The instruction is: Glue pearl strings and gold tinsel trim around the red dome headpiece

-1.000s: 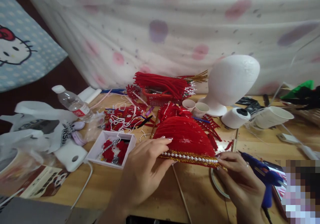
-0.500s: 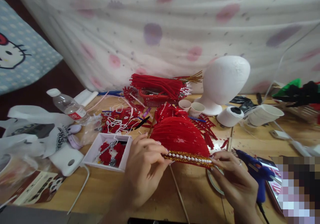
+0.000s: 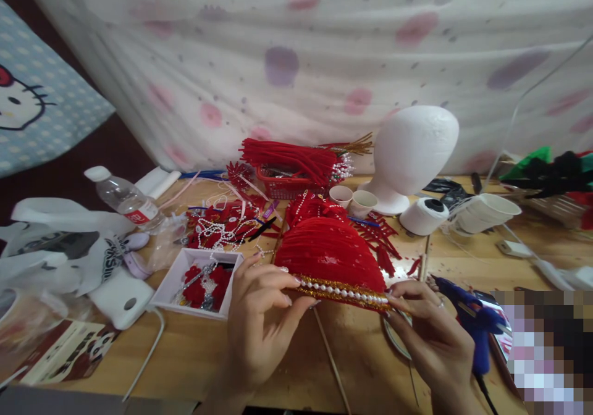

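A red, dome-shaped piece [image 3: 328, 248] with fine ridges has a gold trim and a row of white pearls [image 3: 343, 292] along its near edge. My left hand [image 3: 264, 316] holds the left end of this edge, its fingers on top and the thumb lower. At the right end, my right hand [image 3: 428, 325] pinches the trim between thumb and fingers. Beyond the dome, more red material with beads adjoins it. A blue glue gun [image 3: 479, 322] lies just right of my right hand.
A white foam head [image 3: 414, 149], a thread spool [image 3: 425, 216] and paper cups [image 3: 362, 204] stand behind. A white box [image 3: 162, 296] of red ornaments, a bottle [image 3: 125, 199] and plastic bags are left. A red basket [image 3: 296, 186] holds red stems.
My left hand has shifted slightly left, with its thumb now lower and apart from the edge. The red piece and my right hand have moved slightly left in view.
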Demonstrator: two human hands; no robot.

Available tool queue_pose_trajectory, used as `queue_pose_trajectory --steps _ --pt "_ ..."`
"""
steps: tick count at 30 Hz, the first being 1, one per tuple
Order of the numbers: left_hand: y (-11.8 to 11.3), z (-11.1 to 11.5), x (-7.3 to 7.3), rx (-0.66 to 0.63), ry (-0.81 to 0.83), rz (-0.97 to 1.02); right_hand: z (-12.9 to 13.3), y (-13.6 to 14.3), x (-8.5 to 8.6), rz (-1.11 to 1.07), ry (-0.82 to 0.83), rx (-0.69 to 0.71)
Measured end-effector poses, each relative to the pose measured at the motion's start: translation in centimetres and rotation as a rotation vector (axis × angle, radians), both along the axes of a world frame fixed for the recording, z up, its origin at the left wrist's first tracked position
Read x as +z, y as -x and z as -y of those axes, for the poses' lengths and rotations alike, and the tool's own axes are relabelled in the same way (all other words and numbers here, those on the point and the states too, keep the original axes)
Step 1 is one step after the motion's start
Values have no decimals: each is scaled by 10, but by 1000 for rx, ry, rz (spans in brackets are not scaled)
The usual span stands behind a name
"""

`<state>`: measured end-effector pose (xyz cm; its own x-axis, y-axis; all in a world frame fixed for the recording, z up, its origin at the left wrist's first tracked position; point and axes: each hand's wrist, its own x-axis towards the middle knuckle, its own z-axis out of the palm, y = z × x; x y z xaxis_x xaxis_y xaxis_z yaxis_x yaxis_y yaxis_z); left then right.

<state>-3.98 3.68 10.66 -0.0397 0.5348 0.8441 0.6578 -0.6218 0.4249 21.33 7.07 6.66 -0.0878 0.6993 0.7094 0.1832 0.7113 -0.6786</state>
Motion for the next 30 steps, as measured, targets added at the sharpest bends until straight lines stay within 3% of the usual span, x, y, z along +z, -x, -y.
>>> queue_pose_trajectory --steps 9,20,25,28,30 --pt "-2 -1 10 36 -4 -107 0 -2 -1 32 0 27" --pt "-2 -8 31 -80 181 -251 2 -3 0 79 6 43" --pt "-11 -11 30 -139 286 -21 4 1 3 90 7 22" --pt "-16 -11 31 -277 378 349 6 3 3 96 -2 -8" --pt "-6 -5 34 -330 436 614 7 3 3 94 4 -26"
